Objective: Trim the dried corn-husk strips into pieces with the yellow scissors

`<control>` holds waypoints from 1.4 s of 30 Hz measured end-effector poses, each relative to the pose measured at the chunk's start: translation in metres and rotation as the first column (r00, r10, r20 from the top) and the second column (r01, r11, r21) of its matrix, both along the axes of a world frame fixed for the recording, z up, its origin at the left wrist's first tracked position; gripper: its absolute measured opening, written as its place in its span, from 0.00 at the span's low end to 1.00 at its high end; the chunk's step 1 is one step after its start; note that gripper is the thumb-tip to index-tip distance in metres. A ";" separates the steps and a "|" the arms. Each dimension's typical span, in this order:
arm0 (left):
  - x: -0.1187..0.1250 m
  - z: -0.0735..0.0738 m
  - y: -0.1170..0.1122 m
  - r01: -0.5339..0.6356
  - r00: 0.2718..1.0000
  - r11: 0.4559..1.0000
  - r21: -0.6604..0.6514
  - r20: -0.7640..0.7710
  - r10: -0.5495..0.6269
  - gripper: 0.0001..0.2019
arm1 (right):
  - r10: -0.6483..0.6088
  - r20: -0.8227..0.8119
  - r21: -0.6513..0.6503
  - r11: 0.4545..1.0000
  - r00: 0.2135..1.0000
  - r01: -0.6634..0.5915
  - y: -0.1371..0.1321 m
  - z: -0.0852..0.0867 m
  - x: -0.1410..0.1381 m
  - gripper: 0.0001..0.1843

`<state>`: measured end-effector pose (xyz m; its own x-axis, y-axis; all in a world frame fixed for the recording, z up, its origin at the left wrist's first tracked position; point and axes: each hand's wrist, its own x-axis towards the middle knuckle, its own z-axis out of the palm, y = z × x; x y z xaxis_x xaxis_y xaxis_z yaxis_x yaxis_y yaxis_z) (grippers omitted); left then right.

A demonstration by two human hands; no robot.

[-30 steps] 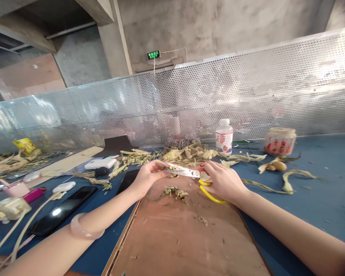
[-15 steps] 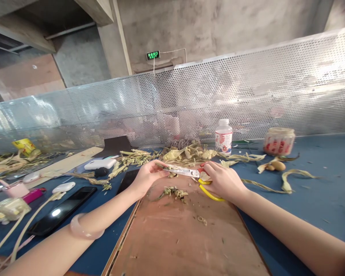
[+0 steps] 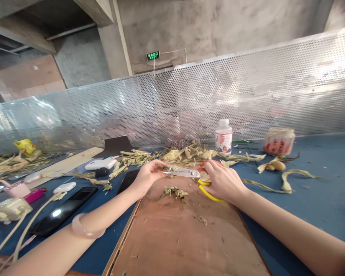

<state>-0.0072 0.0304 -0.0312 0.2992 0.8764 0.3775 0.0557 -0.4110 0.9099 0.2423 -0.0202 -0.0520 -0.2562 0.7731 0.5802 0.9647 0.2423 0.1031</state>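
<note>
My right hand (image 3: 222, 182) grips the yellow and red handles of a pair of scissors (image 3: 186, 174), whose blades point left over a brown wooden board (image 3: 186, 237). My left hand (image 3: 146, 176) pinches a small green-yellow plant piece (image 3: 168, 168) at the blade tips. A little heap of cut bits (image 3: 175, 191) lies on the board just below the blades. A pale pink bangle (image 3: 86, 228) sits on my left forearm.
On the blue table lie a black phone (image 3: 61, 211), white devices (image 3: 99, 164), a pink item (image 3: 23, 189), dried leaf strips (image 3: 290, 180), a leaf pile (image 3: 189, 151), a white bottle (image 3: 223, 137) and a jar (image 3: 279, 141). A perforated metal screen (image 3: 247, 92) runs behind.
The scissor blades have closed a little and shifted slightly right, with the plant piece still held at their tips. Both hands stay in nearly the same place.
</note>
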 end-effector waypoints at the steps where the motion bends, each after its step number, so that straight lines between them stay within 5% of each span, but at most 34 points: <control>1: 0.000 0.000 0.000 0.006 1.000 1.000 0.007 -0.024 -0.006 0.11 | -0.003 0.005 -0.004 1.000 1.000 0.003 0.000 0.000 0.000 0.21; 7: -0.001 0.001 -0.004 0.042 0.992 0.998 0.043 -0.122 -0.037 0.12 | -0.005 0.024 -0.018 1.000 1.000 0.005 -0.001 0.001 -0.001 0.20; 42: -0.001 0.002 -0.004 0.053 0.990 0.997 0.048 -0.133 -0.046 0.11 | -0.001 0.065 0.002 1.000 0.998 0.001 0.000 0.002 0.001 0.20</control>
<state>-0.0077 0.0267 -0.0296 0.3916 0.8397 0.3762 0.1519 -0.4622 0.8736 0.2433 -0.0199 -0.0503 -0.2925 0.7721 0.5642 0.9562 0.2408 0.1661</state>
